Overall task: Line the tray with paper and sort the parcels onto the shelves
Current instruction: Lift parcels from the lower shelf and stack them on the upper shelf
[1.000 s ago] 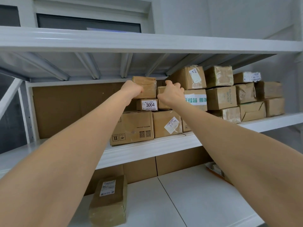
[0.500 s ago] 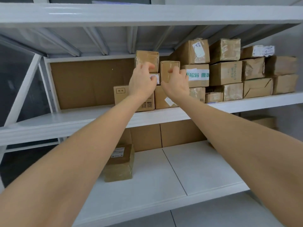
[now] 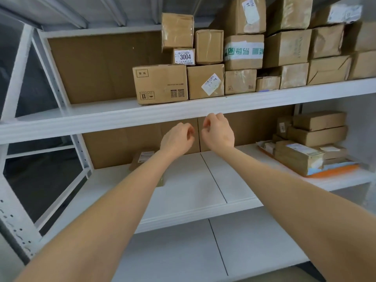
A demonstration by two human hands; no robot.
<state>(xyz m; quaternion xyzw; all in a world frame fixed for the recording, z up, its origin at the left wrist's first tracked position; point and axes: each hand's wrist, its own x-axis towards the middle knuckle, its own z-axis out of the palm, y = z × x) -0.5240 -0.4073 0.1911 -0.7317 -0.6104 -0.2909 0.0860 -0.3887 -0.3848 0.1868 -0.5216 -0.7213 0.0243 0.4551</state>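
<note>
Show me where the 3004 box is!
Head view: the 3004 box sits on the upper shelf, left of middle, atop a big box, under a taller box.

White wall point(image 3: 355, 106) right; dark glass panels point(image 3: 40, 186) left; brown cardboard backing point(image 3: 97, 66) behind; soft even light.

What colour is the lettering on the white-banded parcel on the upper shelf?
Green lettering on the parcel; head view shows it best.

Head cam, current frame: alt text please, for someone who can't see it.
Two bare hands, left hand and right hand, hover empty, fingers loosely curled, just below the white upper shelf. That shelf holds stacked cardboard parcels, including the 3004 parcel; the middle shelf has a parcel pile at right and one small parcel partly behind the left forearm.
</note>
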